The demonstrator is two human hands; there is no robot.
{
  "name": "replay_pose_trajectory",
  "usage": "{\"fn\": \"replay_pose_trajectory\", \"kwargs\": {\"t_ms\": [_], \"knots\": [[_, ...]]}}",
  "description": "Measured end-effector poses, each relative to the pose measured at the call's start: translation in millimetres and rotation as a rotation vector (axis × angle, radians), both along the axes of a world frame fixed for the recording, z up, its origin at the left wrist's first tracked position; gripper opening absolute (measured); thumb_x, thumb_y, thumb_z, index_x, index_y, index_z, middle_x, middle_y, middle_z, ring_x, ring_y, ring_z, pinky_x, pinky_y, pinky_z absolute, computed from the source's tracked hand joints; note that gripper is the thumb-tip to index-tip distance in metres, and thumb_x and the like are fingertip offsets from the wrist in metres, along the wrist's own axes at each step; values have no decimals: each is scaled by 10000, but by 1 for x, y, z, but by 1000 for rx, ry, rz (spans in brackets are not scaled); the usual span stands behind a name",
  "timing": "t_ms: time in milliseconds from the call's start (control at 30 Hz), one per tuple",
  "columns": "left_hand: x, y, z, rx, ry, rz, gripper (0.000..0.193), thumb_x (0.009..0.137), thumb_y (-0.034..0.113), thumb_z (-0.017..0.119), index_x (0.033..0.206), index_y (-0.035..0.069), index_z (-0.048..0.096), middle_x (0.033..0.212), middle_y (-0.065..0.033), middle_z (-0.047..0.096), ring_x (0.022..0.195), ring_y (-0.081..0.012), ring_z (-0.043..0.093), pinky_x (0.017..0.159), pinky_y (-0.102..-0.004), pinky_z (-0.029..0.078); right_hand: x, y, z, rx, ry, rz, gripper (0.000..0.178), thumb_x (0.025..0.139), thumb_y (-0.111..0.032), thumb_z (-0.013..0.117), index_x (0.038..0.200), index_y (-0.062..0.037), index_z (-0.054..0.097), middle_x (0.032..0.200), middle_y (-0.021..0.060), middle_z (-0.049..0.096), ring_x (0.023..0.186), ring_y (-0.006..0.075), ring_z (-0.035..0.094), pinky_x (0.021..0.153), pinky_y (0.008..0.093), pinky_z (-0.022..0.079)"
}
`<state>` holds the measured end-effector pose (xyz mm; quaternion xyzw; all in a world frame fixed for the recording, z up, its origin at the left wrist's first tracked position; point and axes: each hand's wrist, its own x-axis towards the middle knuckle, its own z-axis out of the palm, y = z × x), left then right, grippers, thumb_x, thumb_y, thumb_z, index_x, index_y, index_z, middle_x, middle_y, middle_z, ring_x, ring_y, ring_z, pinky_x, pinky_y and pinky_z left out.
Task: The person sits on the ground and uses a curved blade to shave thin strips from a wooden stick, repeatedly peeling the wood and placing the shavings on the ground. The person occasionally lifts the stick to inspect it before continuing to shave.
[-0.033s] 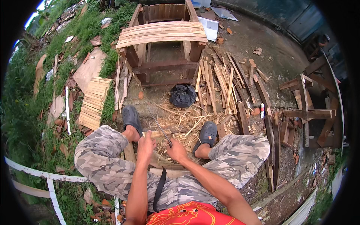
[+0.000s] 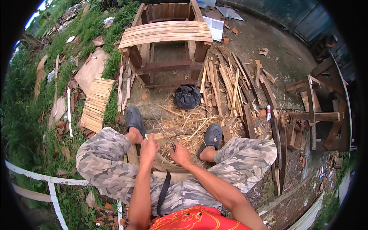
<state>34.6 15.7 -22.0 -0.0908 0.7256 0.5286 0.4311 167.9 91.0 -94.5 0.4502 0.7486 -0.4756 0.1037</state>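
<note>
My left hand (image 2: 149, 148) is closed around one end of a short, pale wooden slat (image 2: 161, 135), held between my knees. In my closed right hand (image 2: 180, 154) is the dark handle of a long, narrow knife (image 2: 163, 129). Its thin blade, seen almost edge-on, slants up and to the left, crossing in front of the slat. Beneath both hands lie wood shavings (image 2: 188, 128) and loose boards, between my two dark clogs. The fingers of each hand partly hide what they grip.
Ahead stands a brown wooden frame (image 2: 168, 69) topped with pale slats. A black plastic bag (image 2: 187, 97) sits before it. Cut wood strips (image 2: 230, 88) lie to its right. A slatted panel (image 2: 97, 103) rests on grass at left. Wooden furniture parts (image 2: 312, 103) stand at far right.
</note>
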Motion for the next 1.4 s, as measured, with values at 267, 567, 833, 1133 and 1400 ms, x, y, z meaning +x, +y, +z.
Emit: {"fn": "replay_pose_trajectory", "kwargs": {"t_ms": [267,567,833,1133,1400], "knots": [[2,-6,-4,19,127,-95,689,1029,415,411,1393,-170,370,1331,-315,529,1225,-363,591,983,-370,500,2,-14,-27,141,161,15,279,919,-295,596,1024,-37,616,791,252,683,762,458,670,701,548,526],[-9,-1,13,71,-40,-61,939,985,680,390,1476,-116,293,1406,-307,485,1288,-362,545,1064,-426,450,5,-8,-35,104,165,43,311,946,-328,572,1016,-27,613,764,269,677,759,478,670,704,553,530],[-19,4,22,68,-135,-174,1037,948,708,459,1517,-118,194,1429,-337,456,1320,-370,516,1068,-446,437,7,0,-39,101,102,-29,310,936,-326,594,921,-16,614,723,253,656,721,459,657,669,539,508],[-16,-4,12,123,-96,-171,988,955,678,486,1406,-188,339,1401,-346,478,1311,-364,525,1106,-443,404,6,3,-46,38,62,-13,317,893,-313,591,993,-19,659,853,278,688,848,455,677,771,544,526],[-15,-3,20,101,-33,-135,907,990,639,445,1454,-133,328,1468,-269,456,1395,-339,435,1148,-441,351,7,10,-68,-113,-41,-54,396,865,-364,591,1004,-9,701,934,277,701,940,431,681,860,511,522]]}}
